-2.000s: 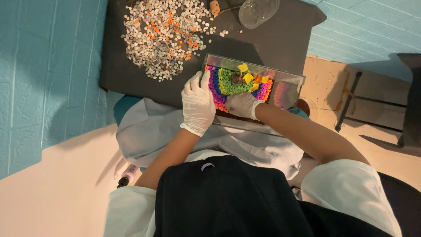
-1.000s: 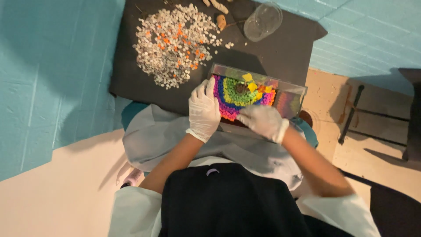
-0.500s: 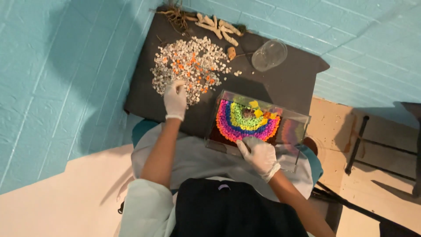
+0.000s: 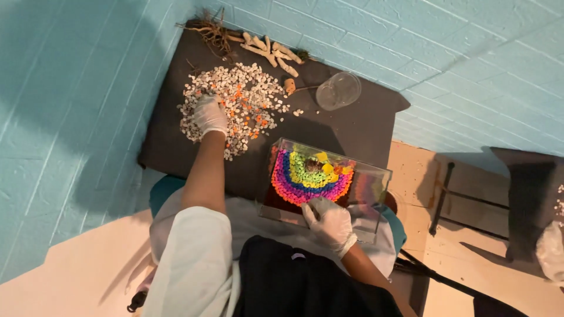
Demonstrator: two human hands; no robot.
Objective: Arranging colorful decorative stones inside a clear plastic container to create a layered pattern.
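— Where was your left hand (image 4: 210, 114), and how was its grip?

— You had it, gloved in white, laid down on the heap of pale and orange pebbles (image 4: 244, 100) on the dark bench (image 4: 352, 126). The fingers curled into the stones; I could not tell whether the grip had pinched any.

— And your right hand (image 4: 330, 222)?

— Also gloved, it rested on the near rim of the clear box (image 4: 376, 188), fingers spread and loosely bent over the edge, closing on nothing. Inside the box lay a rainbow of coloured stones (image 4: 308, 176), arched in pink, purple, green and yellow.

— What lay further out?

— Beyond the pebble heap you had a clear plastic cup (image 4: 338, 91) on its side, and some pale root pieces (image 4: 273, 53) at the bench's far edge against the blue brick wall (image 4: 470, 53).
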